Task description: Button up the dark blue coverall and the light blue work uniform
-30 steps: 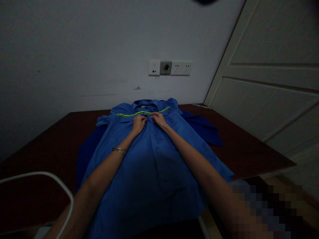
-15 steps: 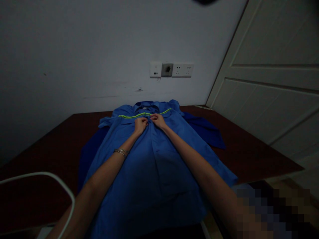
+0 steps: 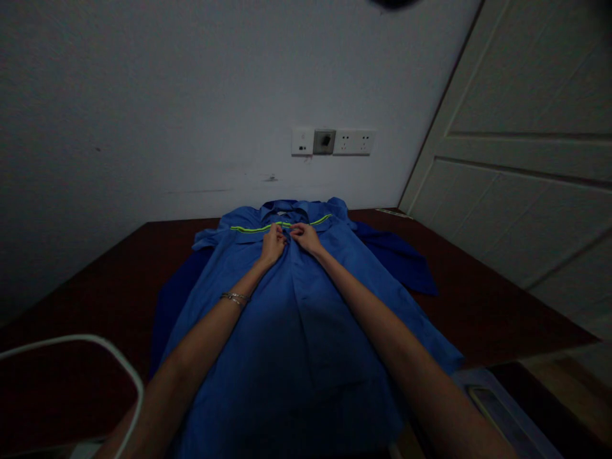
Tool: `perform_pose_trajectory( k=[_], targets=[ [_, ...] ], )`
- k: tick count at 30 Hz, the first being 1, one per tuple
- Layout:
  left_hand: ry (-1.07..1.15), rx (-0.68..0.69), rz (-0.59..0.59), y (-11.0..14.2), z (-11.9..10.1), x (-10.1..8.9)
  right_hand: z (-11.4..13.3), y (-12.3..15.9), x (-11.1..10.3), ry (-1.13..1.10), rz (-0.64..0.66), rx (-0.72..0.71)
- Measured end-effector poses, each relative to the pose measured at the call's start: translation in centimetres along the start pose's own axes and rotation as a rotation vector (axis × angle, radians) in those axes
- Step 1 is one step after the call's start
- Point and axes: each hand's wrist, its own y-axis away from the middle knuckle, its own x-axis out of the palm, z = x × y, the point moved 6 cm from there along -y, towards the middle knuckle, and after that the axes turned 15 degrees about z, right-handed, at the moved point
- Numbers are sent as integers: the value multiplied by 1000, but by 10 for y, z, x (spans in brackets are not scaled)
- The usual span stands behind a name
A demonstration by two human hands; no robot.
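A blue work shirt (image 3: 258, 319) with a yellow-green stripe across its chest lies spread out, front side up, its collar toward the wall. At the front opening, just below the stripe, my left hand (image 3: 274, 243) pinches the fabric. Close beside it, my right hand (image 3: 306, 237) has its thumb and fingers closed on the other edge of the same opening. Whether a button sits between the fingertips is too small to tell. Darker blue cloth (image 3: 399, 255) shows from under the shirt on both sides.
The shirt rests on a dark red-brown table (image 3: 115, 268) against a pale wall (image 3: 191, 95). Wall sockets (image 3: 354, 142) sit above the collar. A white panelled door (image 3: 526, 159) stands at the right. A white cable (image 3: 102, 341) loops at lower left, near my left forearm.
My left hand has turned and shifted slightly upward at the shirt's opening, its fingers now nearer the stripe. The right hand stays almost in place. The whole view has shifted a little.
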Motion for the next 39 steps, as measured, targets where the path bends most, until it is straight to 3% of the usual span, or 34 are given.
perform_pose_trajectory(
  k=[7,12,16,20,23,29,33,39],
  targets=[
    [-173,98,120,-2,-10,-1,4,-2,-5,23,92,-25],
    [-105,124,108,-1,-12,0,9,-5,-3,164,152,-70],
    [98,-23,121,-6,-2,0,11,-5,0,221,159,-65],
    [370,-325,240,-10,11,-1,17,-3,3,288,153,-72],
    [427,-456,330,-7,10,-3,26,0,6,386,158,-110],
    [473,-504,366,1,6,0,39,6,7,574,164,-202],
    [582,-538,379,2,11,4,36,6,4,505,157,-183],
    [534,-545,372,1,18,2,29,4,0,328,88,-126]
  ],
)
